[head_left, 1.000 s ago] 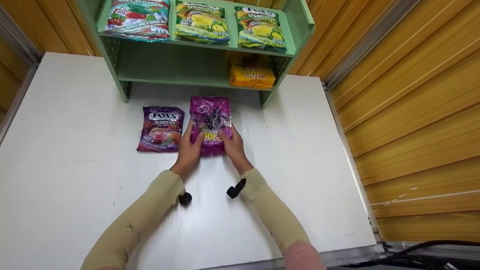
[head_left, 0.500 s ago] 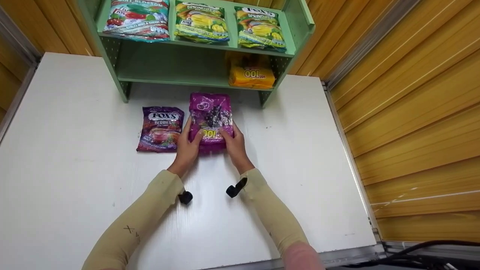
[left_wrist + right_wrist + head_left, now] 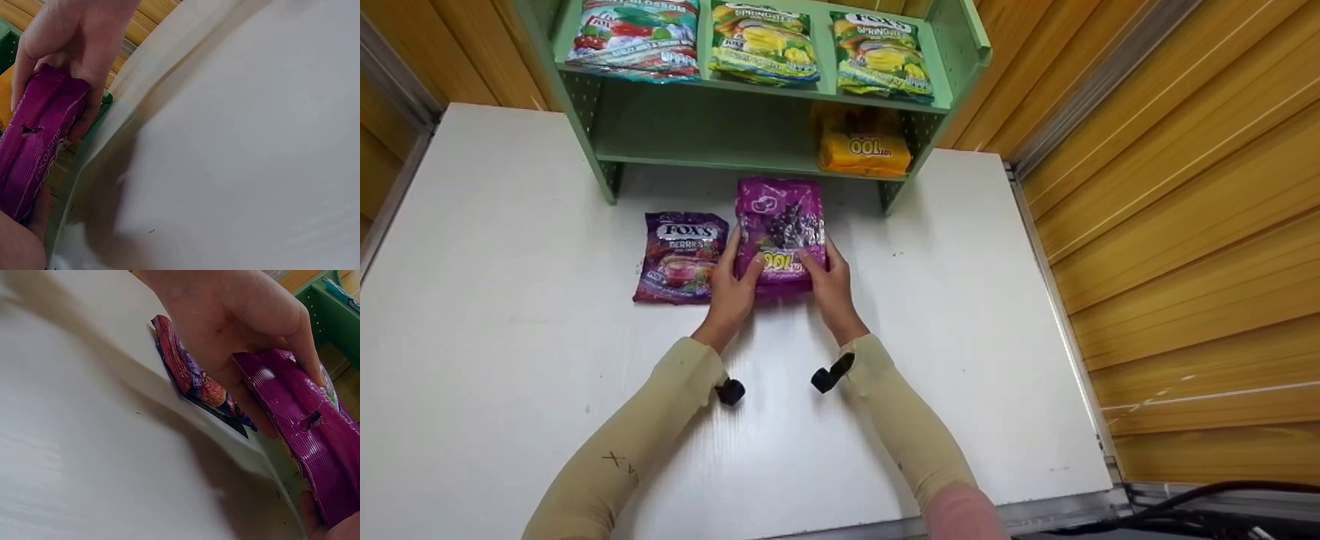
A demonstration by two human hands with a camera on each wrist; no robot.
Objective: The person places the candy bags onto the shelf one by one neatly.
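A purple candy bag (image 3: 781,214), printed with dark grapes and the word "100", is held between both hands in front of the green shelf unit. My left hand (image 3: 729,300) grips its left edge, thumb on the front and fingers behind. At the right edge my right hand (image 3: 834,296) does the same. The wrist views look at the bag's crimped bottom end; a small slit (image 3: 31,130) shows there, and the purple bag (image 3: 304,422) stands clear of the table. Just left of the hands, a dark purple Fox's Berries bag (image 3: 681,262) lies on the table.
The green shelf unit (image 3: 675,160) stands at the back. Its top tier holds a Mint Blossom bag (image 3: 636,37) and two Spring Tea bags (image 3: 881,56). A yellow "100" bag (image 3: 864,152) sits at the lower tier's right end. Wooden walls (image 3: 1185,247) border the white table (image 3: 975,390).
Both hands have moved slightly forward with the purple candy bag, bringing its top edge closer to the lower shelf. The Berries bag has stayed in place.
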